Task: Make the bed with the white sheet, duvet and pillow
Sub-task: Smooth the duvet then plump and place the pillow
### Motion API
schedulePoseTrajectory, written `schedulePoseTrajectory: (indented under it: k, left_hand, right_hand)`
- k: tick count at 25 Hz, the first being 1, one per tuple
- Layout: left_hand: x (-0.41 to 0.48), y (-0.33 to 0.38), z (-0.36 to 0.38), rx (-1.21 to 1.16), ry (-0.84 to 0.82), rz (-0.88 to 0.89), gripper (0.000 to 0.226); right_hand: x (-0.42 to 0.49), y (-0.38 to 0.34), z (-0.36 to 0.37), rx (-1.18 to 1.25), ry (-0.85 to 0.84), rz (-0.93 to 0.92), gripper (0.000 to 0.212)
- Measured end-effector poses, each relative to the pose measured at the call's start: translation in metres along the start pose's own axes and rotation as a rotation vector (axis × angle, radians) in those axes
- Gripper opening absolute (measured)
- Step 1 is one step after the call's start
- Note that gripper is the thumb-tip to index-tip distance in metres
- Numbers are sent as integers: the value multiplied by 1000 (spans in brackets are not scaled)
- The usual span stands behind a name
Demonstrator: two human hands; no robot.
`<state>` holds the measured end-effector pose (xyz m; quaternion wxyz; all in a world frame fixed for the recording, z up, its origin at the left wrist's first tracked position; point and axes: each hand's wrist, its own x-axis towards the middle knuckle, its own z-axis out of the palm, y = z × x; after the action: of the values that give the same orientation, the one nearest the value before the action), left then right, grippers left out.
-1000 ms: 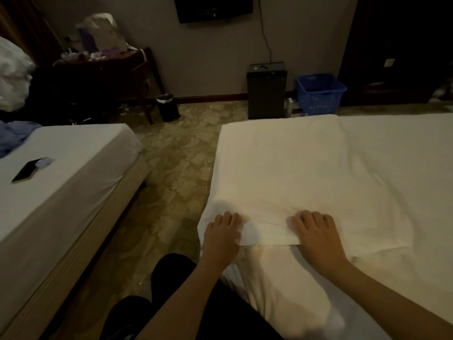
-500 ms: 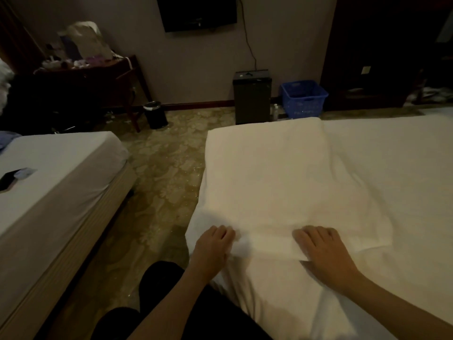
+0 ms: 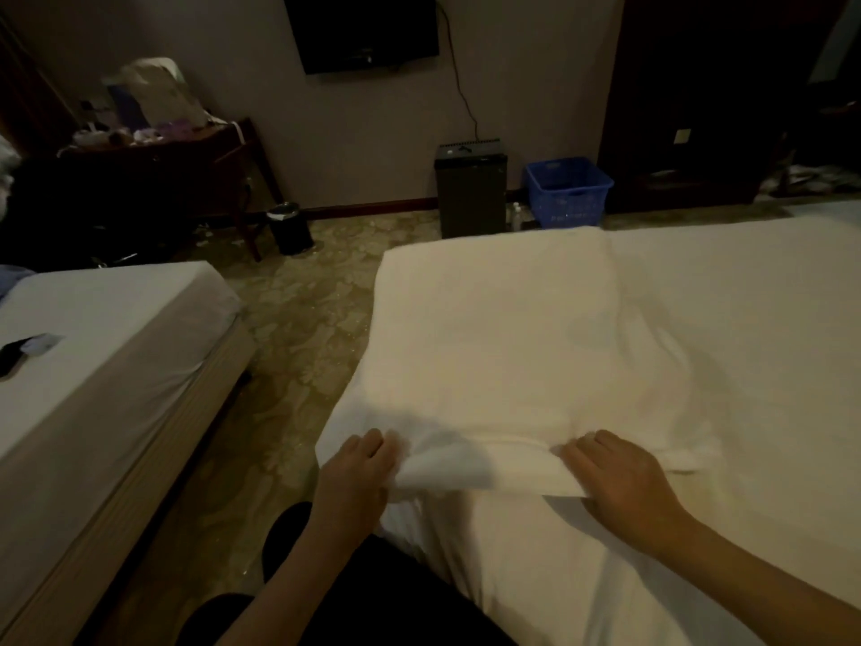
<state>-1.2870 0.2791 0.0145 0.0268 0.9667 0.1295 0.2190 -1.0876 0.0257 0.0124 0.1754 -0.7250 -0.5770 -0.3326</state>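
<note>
A folded white duvet [image 3: 512,347] lies on the left half of the bed, over the white sheet [image 3: 755,319] that covers the mattress. Its near edge runs between my two hands. My left hand [image 3: 358,473] grips that edge at the bed's left side, fingers curled into the cloth, and the corner is lifted a little. My right hand [image 3: 619,477] grips the same edge further right, fingertips tucked under the fold. No pillow is in view.
A second bed [image 3: 107,366] stands to the left with a dark phone [image 3: 14,356] on it. Patterned floor runs between the beds. At the far wall are a black cabinet [image 3: 470,188], a blue basket [image 3: 568,191], a small bin [image 3: 291,228] and a cluttered desk [image 3: 167,151].
My hands went from resting flat on the duvet's near edge to curling into it. The edge has lifted off the sheet and the cloth has bunched between them.
</note>
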Motion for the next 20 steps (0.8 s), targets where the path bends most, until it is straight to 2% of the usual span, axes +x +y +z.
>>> schedulePoseTrajectory:
  k: [1,3,5,6,7,9,10,15,17,19,20]
  left_hand:
    - [-9,0,5,27,-56,-16,69]
    - [-22,5,23,43,-139,-5,60]
    - [-22,7,39,36,-134,-17,38]
    - [-17,6,40,30,-134,-40,38]
    - [-14,4,40,44,-132,-38,47]
    - [-13,3,42,58,-160,-18,65]
    - [-13,5,41,51,-161,-15,67]
    - [3,22,46,68,-103,-69,68]
    - [9,24,48,38,-121,-88,68]
    - [13,26,47,20,-133,-76,68]
    - [15,29,46,13,-101,-51,66]
  right_hand:
    - [-8,-7,6,-13,-80,-26,31]
    - [-27,-14,28,-49,-317,23,77]
    - [-38,-11,34,-61,-384,104,90]
    - [-39,-6,29,-59,-376,127,88]
    - [-40,0,22,-69,-355,141,81]
    - [-43,15,8,-126,-280,137,57]
    - [-42,23,6,-172,-253,167,52]
    - [-24,59,7,-241,-186,374,52]
    - [-24,65,10,-219,-215,372,55]
    - [-23,70,9,-175,-274,340,69]
    - [-21,77,8,-161,-227,289,68]
